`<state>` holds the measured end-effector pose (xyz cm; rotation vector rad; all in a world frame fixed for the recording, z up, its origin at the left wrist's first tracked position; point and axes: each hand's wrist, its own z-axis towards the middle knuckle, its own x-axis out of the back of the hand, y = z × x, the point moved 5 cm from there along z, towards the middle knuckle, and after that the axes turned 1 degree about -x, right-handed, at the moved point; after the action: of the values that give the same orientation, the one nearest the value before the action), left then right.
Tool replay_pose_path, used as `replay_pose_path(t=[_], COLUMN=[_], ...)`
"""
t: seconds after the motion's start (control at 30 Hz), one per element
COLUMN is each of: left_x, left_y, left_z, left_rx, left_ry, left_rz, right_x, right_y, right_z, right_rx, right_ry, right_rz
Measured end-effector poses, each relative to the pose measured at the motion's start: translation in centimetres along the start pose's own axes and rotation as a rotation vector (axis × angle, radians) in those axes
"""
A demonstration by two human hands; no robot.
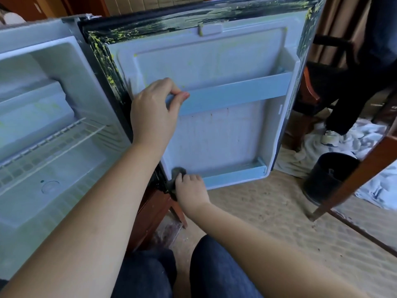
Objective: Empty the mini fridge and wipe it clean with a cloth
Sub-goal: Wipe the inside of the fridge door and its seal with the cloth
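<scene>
Right hand [191, 188] curled round dark grey cloth [178, 171] at white fridge door's lower shelf [234, 175]; shelf runs rightward from it. Left hand [152, 108] above, gripping pale-blue plastic rail [232, 93].

Smooth plastic door liner [214, 67]; white wire shelf [49, 145].

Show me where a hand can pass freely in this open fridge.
Bare: the fridge floor below the wire shelf, and the door panel between the rail and the bottom door shelf. Crowded: the door's hinge side, where the left hand grips the rail and the right hand holds the cloth.
</scene>
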<state>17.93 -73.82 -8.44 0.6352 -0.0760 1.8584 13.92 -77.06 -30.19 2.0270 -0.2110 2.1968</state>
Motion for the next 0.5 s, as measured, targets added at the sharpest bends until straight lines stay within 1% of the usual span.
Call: replay_pose_path(t=[0.07,0.17,0.3,0.43,0.5], left_x=[0.0,-0.1,-0.1,0.2,0.3], left_y=[0.0,0.0,-0.1,-0.1,-0.2], left_z=[0.0,-0.1,-0.2,-0.2,-0.3], left_rx=[-0.002,-0.015,-0.025,-0.022,-0.020], left_ry=[0.010,0.025,0.033,0.034,0.032], left_rz=[-0.007,-0.005,-0.014,-0.041,-0.050], right_x=[0.1,-0.1,0.3,1.0,1.1], right_y=[0.5,4.2,10.1,16.6,18.7], right_z=[-0.1,-0.9,-2.5,-5.2,-6.1], right_rx=[0.008,0.029,-0.029,-0.077,-0.127], right_ry=[0.006,0.039,0.078,0.162,0.158], right_rz=[-0.017,-0.007,-0.105,-0.183,-0.203])
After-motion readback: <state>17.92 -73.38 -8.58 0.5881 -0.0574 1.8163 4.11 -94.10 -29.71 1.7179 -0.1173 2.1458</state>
